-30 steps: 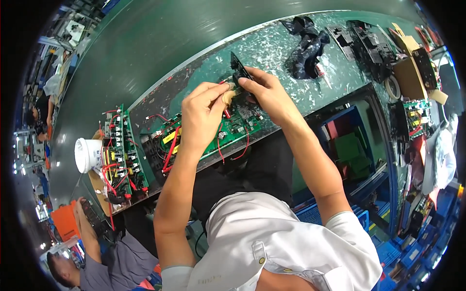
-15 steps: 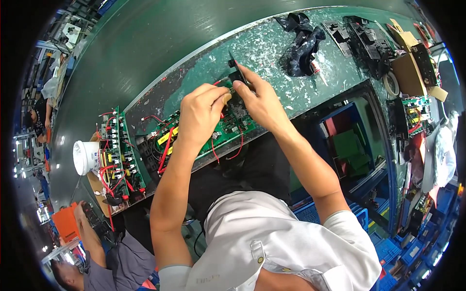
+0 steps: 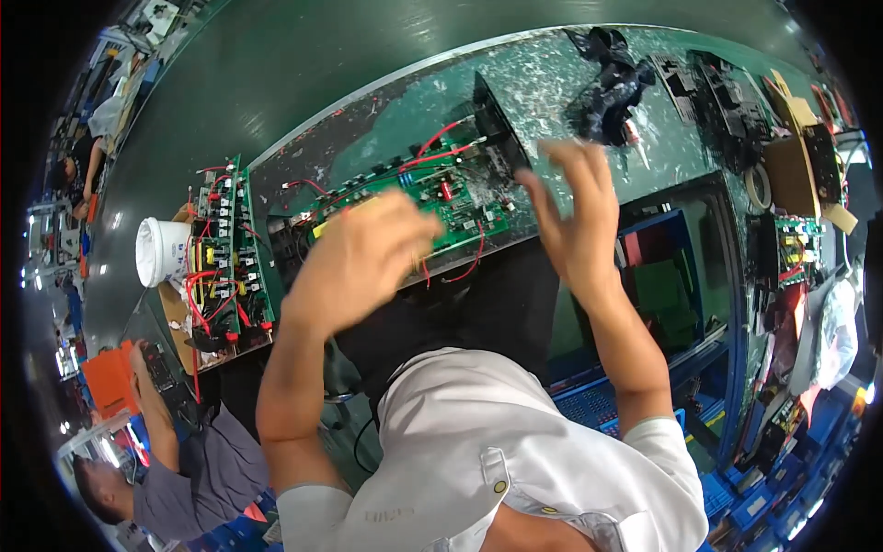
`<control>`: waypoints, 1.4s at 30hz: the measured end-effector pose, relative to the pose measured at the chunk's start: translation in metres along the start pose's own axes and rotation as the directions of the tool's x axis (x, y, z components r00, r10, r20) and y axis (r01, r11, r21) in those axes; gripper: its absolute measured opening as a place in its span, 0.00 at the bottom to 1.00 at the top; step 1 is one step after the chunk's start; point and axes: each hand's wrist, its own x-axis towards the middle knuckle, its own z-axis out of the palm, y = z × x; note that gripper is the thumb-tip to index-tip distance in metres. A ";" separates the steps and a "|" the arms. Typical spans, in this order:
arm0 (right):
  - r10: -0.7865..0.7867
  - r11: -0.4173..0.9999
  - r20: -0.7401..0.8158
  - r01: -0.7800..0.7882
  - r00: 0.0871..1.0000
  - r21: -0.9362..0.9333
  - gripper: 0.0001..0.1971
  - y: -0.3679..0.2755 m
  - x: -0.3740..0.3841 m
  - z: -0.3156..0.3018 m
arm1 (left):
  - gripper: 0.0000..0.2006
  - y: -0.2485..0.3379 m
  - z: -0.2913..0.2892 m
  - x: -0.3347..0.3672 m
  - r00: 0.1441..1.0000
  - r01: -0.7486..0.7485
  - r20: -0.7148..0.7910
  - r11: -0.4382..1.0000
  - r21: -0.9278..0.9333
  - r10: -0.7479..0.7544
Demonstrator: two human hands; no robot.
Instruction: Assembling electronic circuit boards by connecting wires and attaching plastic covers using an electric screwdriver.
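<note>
A green circuit board [image 3: 464, 216] with red wires and yellow-wrapped parts lies on the bench before me. At its right end a black panel [image 3: 501, 129] stands upright, with red and green wires running to it. My left hand [image 3: 363, 258] is over the board's near left part, smeared by motion, so its grip cannot be made out. Just right of the panel is my right hand [image 3: 581, 207], thumb and fingers apart with nothing between them.
More populated boards [image 3: 225, 258] stand at the bench's left end beside a white bucket [image 3: 161, 250]. Back right lie a crumpled black bag [image 3: 612, 92], black plastic housings [image 3: 727, 97], a tape roll [image 3: 758, 187] and a cardboard box [image 3: 793, 175]. A co-worker [image 3: 193, 469] is at lower left.
Half a second ago both hands were together at the board, the right one holding the dark panel. Now the panel stands at the board's end, released, and the hands have drawn apart.
</note>
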 end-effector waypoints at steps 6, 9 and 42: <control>-0.097 0.988 0.708 0.153 0.699 -0.015 0.17 -0.022 -0.086 0.015 | 0.22 0.017 0.050 -0.051 0.871 0.249 0.412 0.963 0.102 -0.269; -0.031 0.993 0.668 0.100 0.744 -0.066 0.15 -0.023 -0.095 0.012 | 0.11 0.006 0.083 -0.053 0.957 0.101 0.270 0.994 0.048 -0.111; 0.213 0.636 0.500 -0.508 0.840 0.582 0.07 -0.007 0.018 0.000 | 0.27 -0.003 0.061 0.034 0.979 0.042 -0.052 0.439 -0.897 -0.199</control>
